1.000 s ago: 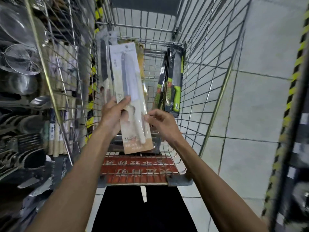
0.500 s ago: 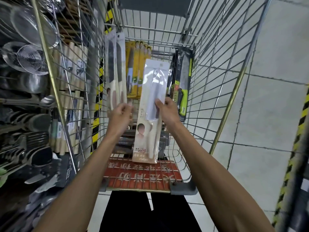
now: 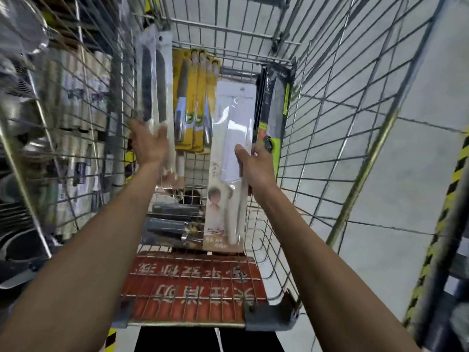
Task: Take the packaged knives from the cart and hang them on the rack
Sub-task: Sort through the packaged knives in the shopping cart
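A wire cart (image 3: 337, 102) stands in front of me with packaged knives upright inside. My right hand (image 3: 256, 166) grips a white packaged knife (image 3: 228, 118) by its right edge, thumb on the front, and holds it upright in the middle of the cart. My left hand (image 3: 148, 146) is spread against two clear packs with dark blades (image 3: 154, 72) that lean on the cart's left wall. Yellow knife packs (image 3: 195, 97) stand at the back. Black and green knife packs (image 3: 276, 102) lean at the right.
Dark packages (image 3: 172, 222) lie on the cart floor. A red plastic flap (image 3: 193, 288) covers the near end. Shelving with metal kitchenware (image 3: 76, 102) runs along the left, seen through the wire. Tiled floor (image 3: 418, 148) lies to the right, beside a yellow-black striped post (image 3: 444, 212).
The white knife pack passed from my left hand to my right hand and shifted right. My left hand reached up to the clear packs on the left. The view moved closer.
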